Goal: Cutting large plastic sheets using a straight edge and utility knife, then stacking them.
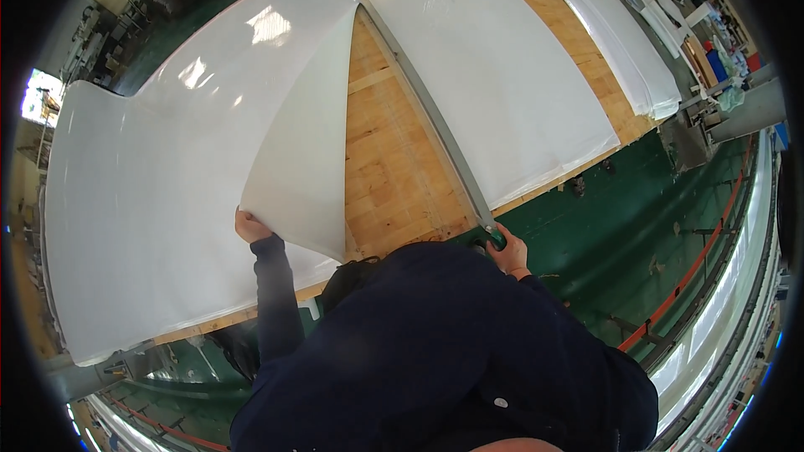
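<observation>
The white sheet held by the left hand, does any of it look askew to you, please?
Only its folded-back flap stands out, baring a wedge of wooden tabletop beside the grey bar; the left hand holds it, so it looks deliberate.

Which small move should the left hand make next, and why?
Perhaps the left hand should draw the matte turned-back flap of the glossy white sheet slightly farther left: the wooden tabletop shows as a wedge narrowing toward the far side, along the long grey metal bar. The right hand holds a small dark green object at the bar's near end.
</observation>
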Motion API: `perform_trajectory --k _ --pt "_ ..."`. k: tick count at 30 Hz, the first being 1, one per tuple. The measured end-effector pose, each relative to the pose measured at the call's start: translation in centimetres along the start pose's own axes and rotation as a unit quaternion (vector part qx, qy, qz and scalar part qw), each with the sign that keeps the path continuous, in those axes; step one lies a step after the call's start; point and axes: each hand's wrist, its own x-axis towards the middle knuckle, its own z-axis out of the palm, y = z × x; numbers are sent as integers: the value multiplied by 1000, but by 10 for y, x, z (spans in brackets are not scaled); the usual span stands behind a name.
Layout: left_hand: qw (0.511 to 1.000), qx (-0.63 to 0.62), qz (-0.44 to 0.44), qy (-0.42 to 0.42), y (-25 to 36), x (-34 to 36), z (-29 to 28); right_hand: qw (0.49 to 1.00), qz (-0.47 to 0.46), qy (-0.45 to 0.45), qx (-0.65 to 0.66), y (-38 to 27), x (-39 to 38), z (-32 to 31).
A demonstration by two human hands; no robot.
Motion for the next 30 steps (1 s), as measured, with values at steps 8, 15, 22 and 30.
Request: perform_trajectory --k 8,15,22,30 --pt "923 9 -108 -368 -75 -105 98 1000 18 -8 -4 -5 1 -5" --pt "611 268 -137 -732 -145 -192 160 998 57 22 -18 -27 -1 -47" --pt "524 417 229 -706 -159 -139 98 995 89 10 -39 -66 -7 -89" --pt "368 516 238 -736 -115 -120 -4 997 54 -50 25 -99 -39 -75"
